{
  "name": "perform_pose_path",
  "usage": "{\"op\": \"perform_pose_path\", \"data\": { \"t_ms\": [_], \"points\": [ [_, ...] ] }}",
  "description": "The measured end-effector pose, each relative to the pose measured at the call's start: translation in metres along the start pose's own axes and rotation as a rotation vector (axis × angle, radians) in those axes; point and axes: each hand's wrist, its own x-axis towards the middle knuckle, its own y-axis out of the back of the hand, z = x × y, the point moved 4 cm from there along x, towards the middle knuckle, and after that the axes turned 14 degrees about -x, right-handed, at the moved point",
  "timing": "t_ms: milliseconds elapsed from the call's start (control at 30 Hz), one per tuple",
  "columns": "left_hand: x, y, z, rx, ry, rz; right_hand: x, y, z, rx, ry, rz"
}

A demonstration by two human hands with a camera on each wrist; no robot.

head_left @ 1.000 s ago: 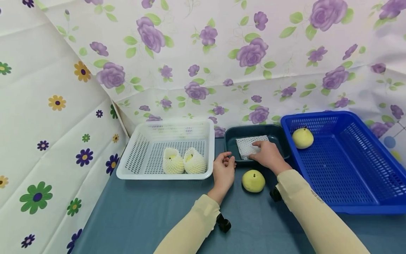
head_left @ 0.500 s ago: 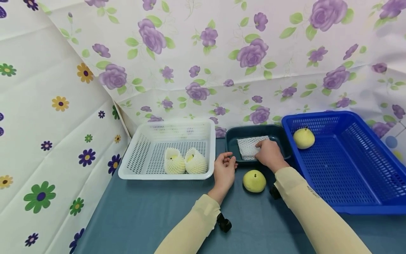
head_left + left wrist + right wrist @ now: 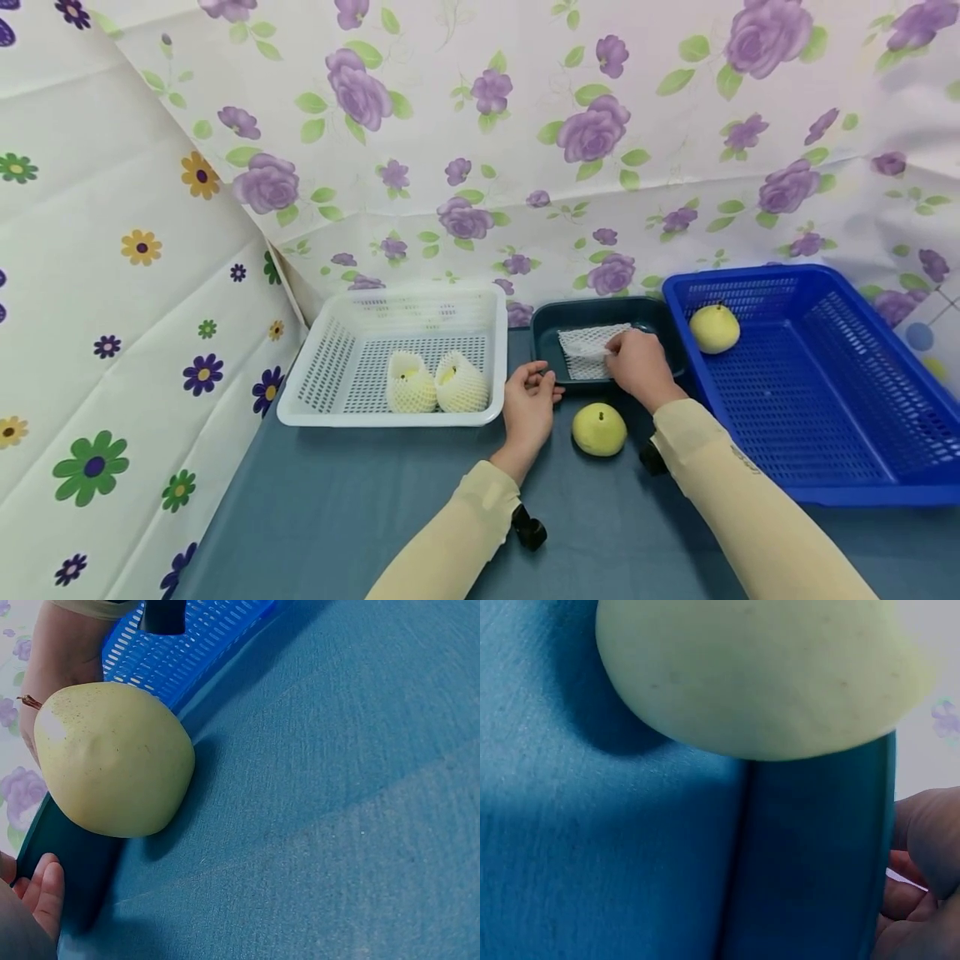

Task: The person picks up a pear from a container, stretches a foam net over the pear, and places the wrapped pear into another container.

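My right hand (image 3: 640, 364) reaches into a small dark green tray (image 3: 551, 311) and pinches the top edge of a white foam net sleeve (image 3: 583, 350), lifted slightly at the fingertips. The sleeve lies flat on the tray's floor. At the tray's near left corner, my left hand (image 3: 529, 408) holds the rim; in the left wrist view its fingers (image 3: 49, 896) lie along the outer wall. A bare yellow pear (image 3: 599, 429) stands on the table just in front of the tray, between my wrists. That pear (image 3: 757, 675) hides much of the right wrist view.
Left of the tray is a white basket (image 3: 390, 419) with two pears in foam nets (image 3: 411, 390). A large blue basket (image 3: 817, 492) on the right holds one bare pear (image 3: 715, 327). Flowered sheeting (image 3: 487, 150) hangs behind the table.
My right hand's fingers have moved from lying on the foam net sleeve to pinching its edge, which has risen a little. The left hand stays at the tray's corner.
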Motion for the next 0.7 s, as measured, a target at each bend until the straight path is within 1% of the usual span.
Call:
{"op": "perform_pose_path", "data": {
  "t_ms": [200, 267, 400, 500, 567, 633, 700],
  "points": [
    [-0.008, -0.004, 0.019, -0.017, 0.011, -0.019, -0.006, 0.012, 0.001, 0.059, -0.009, 0.096],
    [-0.008, -0.003, 0.020, -0.018, 0.017, -0.024, -0.009, 0.017, -0.001, 0.089, -0.009, 0.128],
    [-0.003, -0.001, 0.012, -0.014, 0.031, -0.020, -0.015, 0.028, -0.006, 0.153, 0.011, 0.197],
    [0.000, -0.002, 0.009, 0.012, 0.053, -0.033, -0.022, 0.036, -0.009, 0.182, 0.018, 0.250],
    [0.000, -0.002, 0.011, 0.027, 0.086, -0.045, -0.027, 0.041, -0.012, 0.199, 0.027, 0.281],
    [-0.003, -0.002, 0.014, 0.077, 0.128, -0.056, -0.034, 0.047, -0.015, 0.216, 0.040, 0.302],
    [-0.009, -0.002, 0.018, 0.153, 0.172, -0.068, -0.042, 0.054, -0.019, 0.241, 0.058, 0.316]
  ]
}}
